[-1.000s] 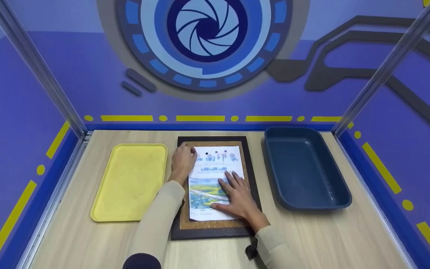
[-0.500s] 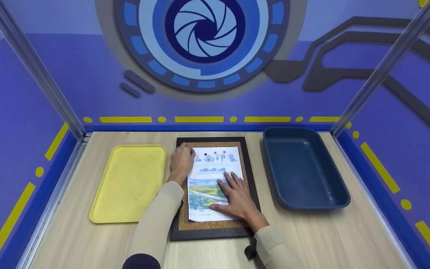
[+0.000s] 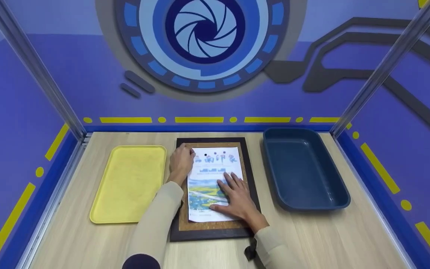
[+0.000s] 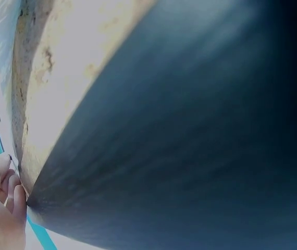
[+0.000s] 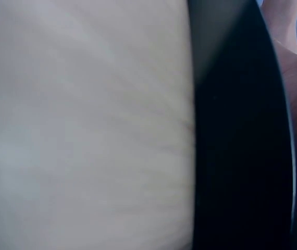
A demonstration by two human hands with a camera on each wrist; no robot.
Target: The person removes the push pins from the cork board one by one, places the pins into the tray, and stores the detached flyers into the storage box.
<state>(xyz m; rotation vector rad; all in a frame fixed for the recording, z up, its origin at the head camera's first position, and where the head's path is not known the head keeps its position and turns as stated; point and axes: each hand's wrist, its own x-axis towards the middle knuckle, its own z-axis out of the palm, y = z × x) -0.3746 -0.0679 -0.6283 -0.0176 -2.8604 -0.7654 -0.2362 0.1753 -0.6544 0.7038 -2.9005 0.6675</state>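
Note:
A printed sheet (image 3: 209, 175) with a landscape picture lies on a cork board (image 3: 215, 226) in a dark frame (image 3: 254, 179) at the middle of the table. My right hand (image 3: 235, 196) lies flat on the sheet's lower right part, fingers spread and straight. At the sheet's upper left corner my left hand (image 3: 182, 160) has its fingers curled, with the fingertips at the paper's edge; whether it pinches a pin there I cannot tell. Two small dark pins (image 3: 205, 153) sit near the sheet's top edge. The wrist views are blurred close-ups of the frame edge (image 4: 190, 130) and table (image 5: 86, 125).
A yellow tray (image 3: 129, 183) lies left of the board, and a dark blue bin (image 3: 304, 168) stands to its right. Purple walls with metal posts (image 3: 32, 67) close in the table on three sides. Bare wood runs along the front edge.

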